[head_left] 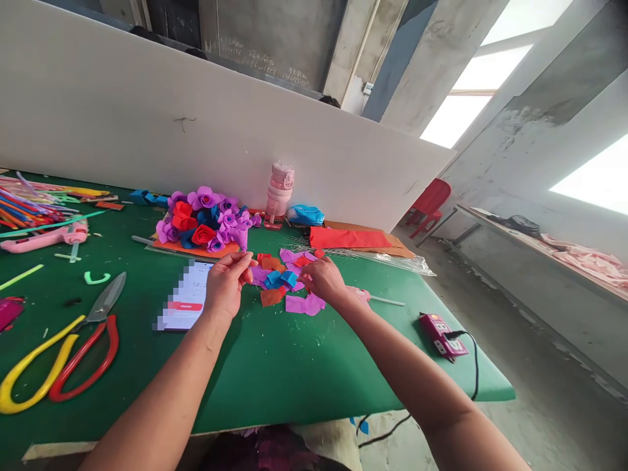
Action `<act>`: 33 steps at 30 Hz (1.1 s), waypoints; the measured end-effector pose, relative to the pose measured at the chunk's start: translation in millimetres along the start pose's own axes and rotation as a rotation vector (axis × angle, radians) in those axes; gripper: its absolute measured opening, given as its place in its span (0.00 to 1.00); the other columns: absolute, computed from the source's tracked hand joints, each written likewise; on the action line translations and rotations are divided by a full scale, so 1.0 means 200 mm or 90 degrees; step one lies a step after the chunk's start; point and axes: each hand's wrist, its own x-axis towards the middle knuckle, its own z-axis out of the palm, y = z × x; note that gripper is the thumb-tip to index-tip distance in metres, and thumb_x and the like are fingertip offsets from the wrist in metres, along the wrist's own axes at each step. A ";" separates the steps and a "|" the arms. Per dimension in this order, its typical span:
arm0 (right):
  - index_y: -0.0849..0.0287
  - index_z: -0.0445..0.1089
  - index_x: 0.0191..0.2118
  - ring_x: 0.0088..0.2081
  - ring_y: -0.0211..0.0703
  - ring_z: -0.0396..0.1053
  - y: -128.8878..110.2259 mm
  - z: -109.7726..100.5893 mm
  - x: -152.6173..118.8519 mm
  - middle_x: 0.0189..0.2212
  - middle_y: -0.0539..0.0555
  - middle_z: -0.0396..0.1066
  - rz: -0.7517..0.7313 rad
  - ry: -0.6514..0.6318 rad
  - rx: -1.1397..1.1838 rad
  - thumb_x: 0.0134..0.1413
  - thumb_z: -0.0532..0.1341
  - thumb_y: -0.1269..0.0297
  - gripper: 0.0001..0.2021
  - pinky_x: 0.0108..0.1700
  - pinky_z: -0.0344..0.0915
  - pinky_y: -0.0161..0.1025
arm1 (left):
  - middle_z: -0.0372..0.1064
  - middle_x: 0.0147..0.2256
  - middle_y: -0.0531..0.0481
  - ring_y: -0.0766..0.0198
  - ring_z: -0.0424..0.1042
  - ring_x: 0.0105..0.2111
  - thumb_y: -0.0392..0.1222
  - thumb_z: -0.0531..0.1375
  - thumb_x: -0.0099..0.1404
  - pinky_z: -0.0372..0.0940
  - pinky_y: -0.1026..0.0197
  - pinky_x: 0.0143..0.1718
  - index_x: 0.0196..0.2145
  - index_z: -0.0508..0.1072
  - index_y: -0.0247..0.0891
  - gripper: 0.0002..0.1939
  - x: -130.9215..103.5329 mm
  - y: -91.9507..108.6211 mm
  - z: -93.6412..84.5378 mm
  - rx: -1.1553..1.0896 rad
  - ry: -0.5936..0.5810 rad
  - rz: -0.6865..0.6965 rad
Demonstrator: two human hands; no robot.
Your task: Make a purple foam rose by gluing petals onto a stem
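My left hand (228,278) is closed in a pinch above the green table, beside a phone (184,297). What sits between its fingertips is too small to make out. A purple paper piece (239,239) shows just above that hand, in front of the paper flowers (203,219). Over the loose paper pieces, my right hand (324,278) has its fingers curled down, the tips partly hidden among them. These pieces are purple (305,304), blue (280,280) and orange (272,297). A pink glue gun (362,294) lies partly behind my right wrist.
Scissors (101,314) with yellow and red handles lie at left, near another pink glue gun (49,237) and many coloured stems (34,203). A pink bottle (279,196) stands by the white partition (220,118). Red paper (346,237) and a corded purple box (441,335) are at right.
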 end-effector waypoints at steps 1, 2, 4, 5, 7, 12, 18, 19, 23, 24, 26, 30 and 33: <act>0.59 0.75 0.32 0.37 0.47 0.68 0.01 -0.01 0.02 0.31 0.57 0.75 0.026 0.020 0.016 0.56 0.58 0.68 0.08 0.45 0.55 0.42 | 0.71 0.22 0.53 0.74 0.61 0.16 0.41 0.69 0.44 0.56 0.68 0.20 0.28 0.73 0.34 0.13 0.00 0.01 0.00 -0.004 0.008 0.007; 0.58 0.75 0.34 0.39 0.47 0.69 0.02 -0.02 0.03 0.33 0.57 0.75 0.049 0.038 0.034 0.57 0.57 0.67 0.08 0.46 0.55 0.42 | 0.71 0.22 0.53 0.74 0.61 0.16 0.41 0.69 0.44 0.56 0.68 0.20 0.27 0.73 0.34 0.13 0.01 0.01 -0.01 -0.005 0.015 0.016; 0.58 0.75 0.37 0.39 0.45 0.70 0.02 -0.03 0.07 0.34 0.57 0.76 0.079 0.050 0.066 0.59 0.55 0.67 0.10 0.44 0.57 0.40 | 0.71 0.21 0.53 0.74 0.61 0.16 0.40 0.69 0.45 0.56 0.68 0.20 0.26 0.73 0.34 0.12 0.01 0.02 -0.01 0.002 0.028 0.034; 0.59 0.75 0.38 0.38 0.45 0.70 0.01 -0.03 0.09 0.34 0.56 0.76 0.082 0.042 0.078 0.59 0.55 0.66 0.11 0.42 0.58 0.38 | 0.71 0.21 0.53 0.74 0.61 0.16 0.40 0.69 0.45 0.56 0.68 0.19 0.26 0.73 0.34 0.11 0.01 0.03 -0.01 0.008 0.033 0.042; 0.59 0.74 0.39 0.35 0.43 0.71 -0.04 -0.01 0.14 0.34 0.55 0.76 0.075 0.017 0.104 0.60 0.55 0.65 0.11 0.37 0.59 0.35 | 0.71 0.21 0.53 0.74 0.60 0.16 0.41 0.69 0.45 0.55 0.68 0.19 0.26 0.73 0.34 0.11 0.01 0.03 -0.01 0.019 0.041 0.051; 0.55 0.75 0.38 0.36 0.40 0.72 -0.19 0.07 0.26 0.35 0.51 0.76 0.011 -0.045 0.143 0.56 0.58 0.67 0.09 0.34 0.59 0.32 | 0.70 0.21 0.54 0.74 0.60 0.16 0.41 0.68 0.45 0.55 0.69 0.19 0.26 0.72 0.34 0.12 0.01 0.02 -0.01 0.033 0.054 0.055; 0.59 0.74 0.36 0.39 0.48 0.70 -0.33 0.16 0.40 0.37 0.58 0.73 0.011 -0.051 0.130 0.53 0.59 0.67 0.08 0.40 0.60 0.39 | 0.71 0.22 0.53 0.74 0.60 0.16 0.42 0.68 0.46 0.54 0.68 0.20 0.27 0.72 0.34 0.11 0.02 0.00 -0.02 0.051 0.036 0.058; 0.59 0.74 0.34 0.39 0.48 0.70 -0.34 0.16 0.42 0.37 0.59 0.73 0.008 -0.050 0.135 0.53 0.58 0.69 0.07 0.41 0.60 0.40 | 0.71 0.22 0.53 0.74 0.60 0.16 0.41 0.68 0.47 0.54 0.68 0.20 0.27 0.72 0.34 0.11 0.03 -0.01 -0.02 0.055 0.035 0.061; 0.59 0.73 0.32 0.40 0.45 0.69 -0.34 0.11 0.45 0.36 0.56 0.73 -0.002 -0.018 0.193 0.53 0.58 0.69 0.06 0.43 0.60 0.39 | 0.70 0.22 0.53 0.74 0.60 0.16 0.42 0.67 0.48 0.54 0.68 0.20 0.27 0.71 0.34 0.11 0.02 -0.01 -0.02 0.068 0.039 0.067; 0.59 0.72 0.34 0.40 0.43 0.69 -0.32 0.09 0.44 0.37 0.54 0.73 -0.004 -0.005 0.207 0.54 0.57 0.68 0.06 0.42 0.61 0.37 | 0.70 0.22 0.53 0.74 0.60 0.16 0.43 0.67 0.48 0.54 0.68 0.20 0.27 0.71 0.34 0.12 0.02 0.00 -0.02 0.070 0.041 0.068; 0.59 0.70 0.38 0.37 0.39 0.69 -0.29 0.06 0.40 0.35 0.52 0.73 0.006 0.024 0.278 0.58 0.54 0.66 0.08 0.38 0.62 0.34 | 0.70 0.22 0.54 0.74 0.60 0.16 0.44 0.67 0.49 0.54 0.68 0.19 0.28 0.71 0.34 0.13 0.02 0.00 -0.02 0.071 0.032 0.066; 0.58 0.65 0.40 0.25 0.35 0.65 -0.23 0.02 0.25 0.24 0.46 0.67 0.069 0.068 0.626 0.57 0.53 0.62 0.08 0.27 0.60 0.31 | 0.69 0.21 0.55 0.73 0.58 0.15 0.48 0.66 0.51 0.53 0.68 0.17 0.33 0.70 0.36 0.16 0.01 0.00 -0.01 0.090 -0.044 0.036; 0.55 0.66 0.41 0.25 0.34 0.64 -0.24 0.03 0.10 0.25 0.45 0.65 0.074 0.103 0.774 0.50 0.60 0.64 0.11 0.26 0.59 0.31 | 0.64 0.17 0.58 0.74 0.54 0.14 0.51 0.66 0.51 0.48 0.69 0.15 0.34 0.70 0.36 0.18 -0.01 -0.02 0.00 0.133 -0.113 -0.004</act>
